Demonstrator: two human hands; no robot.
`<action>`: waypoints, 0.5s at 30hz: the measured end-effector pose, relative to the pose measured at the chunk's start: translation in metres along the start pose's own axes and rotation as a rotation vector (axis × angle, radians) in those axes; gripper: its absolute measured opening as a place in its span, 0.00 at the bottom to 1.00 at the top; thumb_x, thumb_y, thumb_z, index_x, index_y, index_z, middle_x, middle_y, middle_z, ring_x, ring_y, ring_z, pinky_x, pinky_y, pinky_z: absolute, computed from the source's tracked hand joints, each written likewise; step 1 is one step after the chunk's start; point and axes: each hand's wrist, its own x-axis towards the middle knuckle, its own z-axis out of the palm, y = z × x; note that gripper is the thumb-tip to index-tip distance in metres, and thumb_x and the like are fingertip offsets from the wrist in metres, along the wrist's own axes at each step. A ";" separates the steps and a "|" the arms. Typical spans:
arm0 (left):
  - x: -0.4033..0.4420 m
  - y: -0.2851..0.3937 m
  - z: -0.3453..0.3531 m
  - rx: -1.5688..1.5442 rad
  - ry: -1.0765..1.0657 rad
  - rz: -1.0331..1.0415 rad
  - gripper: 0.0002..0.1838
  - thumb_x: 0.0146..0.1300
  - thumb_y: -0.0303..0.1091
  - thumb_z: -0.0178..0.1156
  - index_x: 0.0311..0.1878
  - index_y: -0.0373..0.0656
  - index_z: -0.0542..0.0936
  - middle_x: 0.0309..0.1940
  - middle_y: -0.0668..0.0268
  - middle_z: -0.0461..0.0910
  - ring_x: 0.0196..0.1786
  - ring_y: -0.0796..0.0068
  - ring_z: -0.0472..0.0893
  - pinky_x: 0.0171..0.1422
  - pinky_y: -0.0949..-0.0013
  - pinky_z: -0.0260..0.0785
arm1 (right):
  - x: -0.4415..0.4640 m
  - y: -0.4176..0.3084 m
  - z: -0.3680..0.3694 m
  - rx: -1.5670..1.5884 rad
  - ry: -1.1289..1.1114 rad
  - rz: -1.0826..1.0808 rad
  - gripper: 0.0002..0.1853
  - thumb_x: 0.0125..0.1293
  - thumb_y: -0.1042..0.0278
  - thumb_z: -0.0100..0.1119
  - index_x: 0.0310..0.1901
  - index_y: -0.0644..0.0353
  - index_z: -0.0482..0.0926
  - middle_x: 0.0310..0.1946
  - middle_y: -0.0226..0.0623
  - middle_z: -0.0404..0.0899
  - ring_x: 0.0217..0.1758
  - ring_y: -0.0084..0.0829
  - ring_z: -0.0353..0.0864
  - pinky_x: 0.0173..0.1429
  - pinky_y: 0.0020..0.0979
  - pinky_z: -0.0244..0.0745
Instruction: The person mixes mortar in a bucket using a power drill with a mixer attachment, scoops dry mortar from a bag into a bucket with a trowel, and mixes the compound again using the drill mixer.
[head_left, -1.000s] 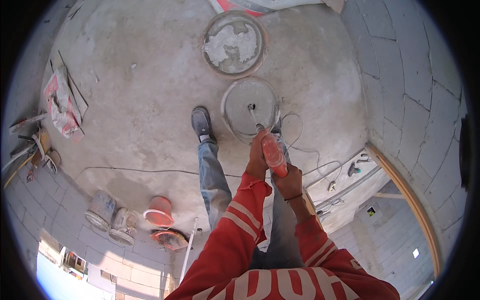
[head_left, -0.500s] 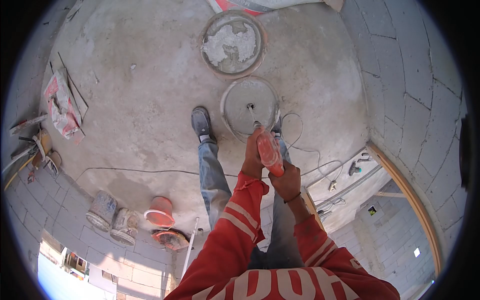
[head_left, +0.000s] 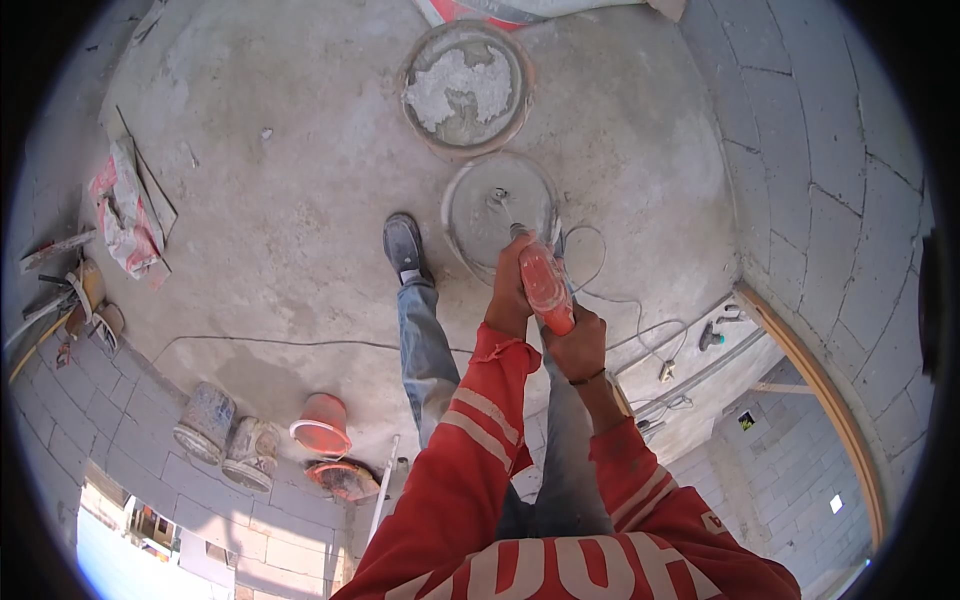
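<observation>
A red power drill (head_left: pixel 546 287), dusted with grey, is held in both hands above a round bucket (head_left: pixel 460 245) of smooth grey mix. My left hand (head_left: pixel 510 283) wraps round the drill's front part. The fingers of my right hand (head_left: pixel 577 340) close round its rear end. From the drill a thin shaft (head_left: pixel 507 211) slants down into the mix, and its lower end is hidden there. Just beyond, a second bucket (head_left: pixel 524 120) holds pale powder (head_left: pixel 460 85) over wet grey material.
A cable (head_left: pixel 270 341) crosses the floor (head_left: pixel 300 240) behind my feet. Two dirty buckets (head_left: pixel 205 418) and a red bucket (head_left: pixel 320 425) stand at the lower left. Tools (head_left: pixel 88 295) and a torn bag (head_left: pixel 125 215) lie left. A wooden frame (head_left: pixel 820 390) is at right.
The shaft's entry point in the mix has shifted slightly up and left. The drill dipped toward me, then moved slightly right, with both hands still round it.
</observation>
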 end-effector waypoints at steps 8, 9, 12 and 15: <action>0.012 -0.025 -0.007 0.007 0.068 -0.037 0.17 0.64 0.46 0.68 0.47 0.45 0.77 0.39 0.60 0.80 0.36 0.57 0.82 0.40 0.54 0.80 | -0.012 0.015 -0.008 0.016 -0.037 0.132 0.16 0.53 0.67 0.69 0.43 0.66 0.86 0.33 0.59 0.87 0.42 0.62 0.88 0.46 0.48 0.83; 0.014 -0.028 -0.008 0.029 0.079 -0.039 0.18 0.64 0.46 0.69 0.48 0.46 0.76 0.40 0.59 0.80 0.37 0.56 0.82 0.41 0.53 0.80 | -0.013 0.019 -0.008 -0.009 -0.029 0.136 0.16 0.53 0.67 0.69 0.43 0.66 0.86 0.33 0.58 0.87 0.42 0.62 0.88 0.46 0.48 0.83; 0.010 -0.038 -0.013 0.070 0.094 -0.036 0.20 0.63 0.46 0.70 0.49 0.46 0.76 0.42 0.59 0.80 0.39 0.56 0.82 0.42 0.52 0.79 | -0.021 0.026 -0.009 -0.048 -0.023 0.110 0.15 0.54 0.68 0.69 0.42 0.67 0.86 0.32 0.59 0.87 0.42 0.62 0.88 0.46 0.48 0.83; 0.009 -0.046 -0.018 0.070 0.091 -0.035 0.22 0.63 0.46 0.70 0.51 0.46 0.75 0.44 0.58 0.80 0.41 0.55 0.82 0.44 0.51 0.79 | -0.025 0.035 -0.010 -0.040 -0.046 0.124 0.14 0.54 0.67 0.69 0.41 0.66 0.86 0.32 0.59 0.87 0.43 0.62 0.88 0.46 0.48 0.83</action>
